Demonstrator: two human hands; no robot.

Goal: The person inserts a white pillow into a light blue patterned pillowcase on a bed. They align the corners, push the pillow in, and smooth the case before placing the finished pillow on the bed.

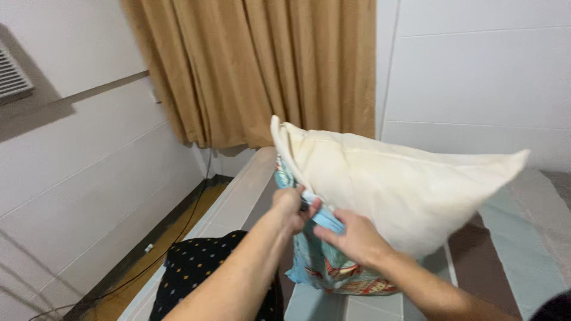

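A cream pillow (pixel 404 184) is held up in the air over a bed, its far corner pointing right. A light blue patterned pillowcase (pixel 324 264) hangs bunched around its lower left end. My left hand (pixel 291 205) grips the edge of the pillowcase near the pillow's seam. My right hand (pixel 354 238) pinches the same blue edge just to the right and presses against the pillow's underside. Both forearms reach in from the bottom of the view.
The bed (pixel 517 238) carries a sheet with grey, pale green and brown blocks. A black cushion with small dots (pixel 196 267) lies at its near left. Tan curtains (pixel 262 65) hang behind. A cable (pixel 178 232) runs along the wooden floor by the white wall.
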